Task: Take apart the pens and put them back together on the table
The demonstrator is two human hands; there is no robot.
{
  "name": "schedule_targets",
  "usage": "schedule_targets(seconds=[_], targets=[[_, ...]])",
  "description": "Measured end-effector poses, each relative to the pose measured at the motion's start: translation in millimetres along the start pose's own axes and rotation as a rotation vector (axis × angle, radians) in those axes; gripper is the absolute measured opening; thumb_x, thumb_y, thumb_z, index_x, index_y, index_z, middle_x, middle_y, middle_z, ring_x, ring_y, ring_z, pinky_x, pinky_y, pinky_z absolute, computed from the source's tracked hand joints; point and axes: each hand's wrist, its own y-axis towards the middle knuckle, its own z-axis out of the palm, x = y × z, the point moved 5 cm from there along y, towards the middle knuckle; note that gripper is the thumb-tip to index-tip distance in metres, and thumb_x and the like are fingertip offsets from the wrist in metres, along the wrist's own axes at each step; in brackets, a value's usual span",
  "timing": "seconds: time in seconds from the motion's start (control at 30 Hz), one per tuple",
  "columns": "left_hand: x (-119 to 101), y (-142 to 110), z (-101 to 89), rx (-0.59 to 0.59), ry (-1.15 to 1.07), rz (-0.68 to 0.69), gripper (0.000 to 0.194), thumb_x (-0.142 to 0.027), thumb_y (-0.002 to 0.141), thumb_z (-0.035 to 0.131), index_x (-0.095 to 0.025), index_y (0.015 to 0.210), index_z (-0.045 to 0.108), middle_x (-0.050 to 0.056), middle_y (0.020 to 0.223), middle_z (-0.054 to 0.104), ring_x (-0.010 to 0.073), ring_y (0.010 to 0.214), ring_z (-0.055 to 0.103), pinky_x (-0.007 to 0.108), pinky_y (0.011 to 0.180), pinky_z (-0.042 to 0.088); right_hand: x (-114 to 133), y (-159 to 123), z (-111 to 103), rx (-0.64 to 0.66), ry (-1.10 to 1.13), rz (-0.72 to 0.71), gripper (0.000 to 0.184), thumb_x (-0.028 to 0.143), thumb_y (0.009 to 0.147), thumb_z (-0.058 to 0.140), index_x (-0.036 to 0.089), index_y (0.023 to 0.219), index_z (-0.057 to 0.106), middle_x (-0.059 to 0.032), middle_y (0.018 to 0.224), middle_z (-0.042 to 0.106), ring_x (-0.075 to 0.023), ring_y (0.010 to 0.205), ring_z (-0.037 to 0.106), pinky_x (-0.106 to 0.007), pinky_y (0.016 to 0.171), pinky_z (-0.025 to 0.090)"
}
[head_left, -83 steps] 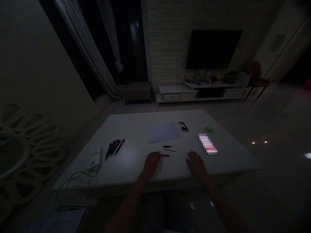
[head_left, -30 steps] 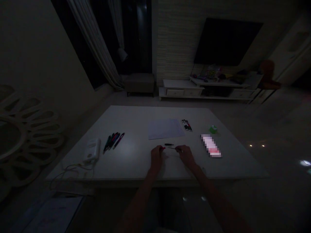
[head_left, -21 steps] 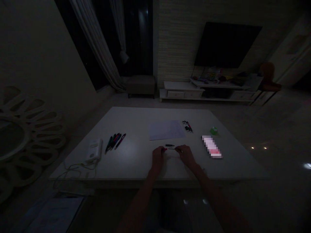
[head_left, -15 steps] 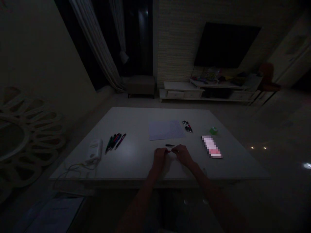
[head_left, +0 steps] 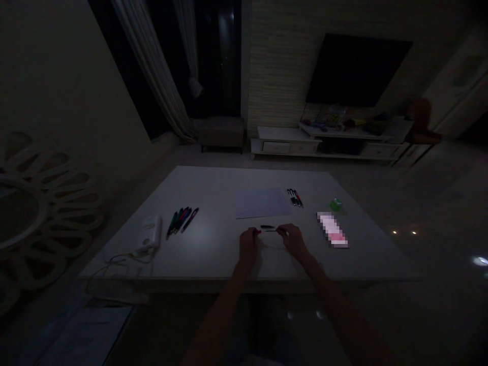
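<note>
Left hand: curled nearly shut, fingertips on a red pen part.
Right hand: fingers pinched on a thin dark pen refill.
Table: white, under both hands.
Just beyond: a black pen piece, then a sheet of paper.
Farther right: a bundle of pens.

Grouped pens, a paper sheet, a small green object

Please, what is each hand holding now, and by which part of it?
The left hand seems to grip a red pen piece by its end; the right hand seems to pinch a thin dark rod by its end.
</note>
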Motion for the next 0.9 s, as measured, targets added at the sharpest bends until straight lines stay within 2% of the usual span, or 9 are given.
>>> schedule_targets(seconds=[0.27, 0.37, 0.53, 0.7, 0.8, 0.9], targets=[[1, -2, 3.6, 0.039, 0.014, 0.028, 0.02, -0.01, 0.083, 0.042, -0.017, 0.092, 0.059, 0.006, 0.088, 0.065, 0.0183, 0.085, 0.058, 0.034, 0.08, 0.043, 12, 8, 6, 0.085, -0.042, -0.017, 0.014, 0.021, 0.083, 0.055, 0.02, 0.082, 0.07, -0.0065, 0.084, 0.071, -0.0202, 0.082, 0.061, -0.034, 0.08, 0.041], [-1, -3, 8.3, 0.1, 0.067, 0.064, 0.021, -0.009, 0.083, 0.043, -0.017, 0.093, 0.058, 0.005, 0.09, 0.064, 0.0184, 0.087, 0.057, 0.034, 0.082, 0.042, 15, 8, 10, 0.13, -0.026, -0.015, 0.012, 0.023, 0.081, 0.058, 0.02, 0.082, 0.07, -0.0068, 0.083, 0.07, -0.0204, 0.082, 0.06, -0.034, 0.08, 0.042], [-4, -5, 14.9, 0.22, 0.195, 0.109, 0.028, -0.004, 0.082, 0.04, -0.018, 0.101, 0.056, 0.005, 0.094, 0.063, 0.0178, 0.09, 0.055, 0.033, 0.084, 0.039, 15, 9, 14, 0.155, 0.178, 0.11, 0.022, 0.024, 0.076, 0.058, 0.021, 0.095, 0.069, -0.0046, 0.08, 0.07, -0.0182, 0.076, 0.062, -0.032, 0.076, 0.046], [-10, -10, 21.3, 0.328, 0.407, 0.186, 0.024, -0.008, 0.085, 0.044, -0.019, 0.103, 0.054, 0.006, 0.099, 0.061, 0.0206, 0.095, 0.052, 0.036, 0.084, 0.035, 10, 14, 16, 0.327, 0.368, 0.25, 0.028, 0.029, 0.074, 0.057, 0.016, 0.098, 0.065, -0.0009, 0.061, 0.067, -0.0162, 0.059, 0.062, -0.027, 0.061, 0.047], [-17, -15, 23.2, 0.342, 0.461, 0.269, 0.022, -0.011, 0.087, 0.044, -0.02, 0.105, 0.054, 0.007, 0.098, 0.059, 0.0211, 0.094, 0.051, 0.036, 0.084, 0.034, 8, 15, 19, 0.387, 0.388, 0.268, 0.028, 0.031, 0.074, 0.058, 0.015, 0.096, 0.065, -0.0008, 0.055, 0.065, -0.016, 0.055, 0.061, -0.026, 0.056, 0.046], [-19, -16, 20.7, 0.298, 0.49, 0.248, 0.019, -0.018, 0.09, 0.045, -0.021, 0.107, 0.054, 0.007, 0.096, 0.058, 0.0215, 0.093, 0.051, 0.036, 0.083, 0.033, 11, 13, 27, 0.404, 0.422, 0.271, 0.028, 0.033, 0.074, 0.058, 0.015, 0.095, 0.065, -0.0015, 0.056, 0.066, -0.0166, 0.056, 0.063, -0.025, 0.056, 0.047]])
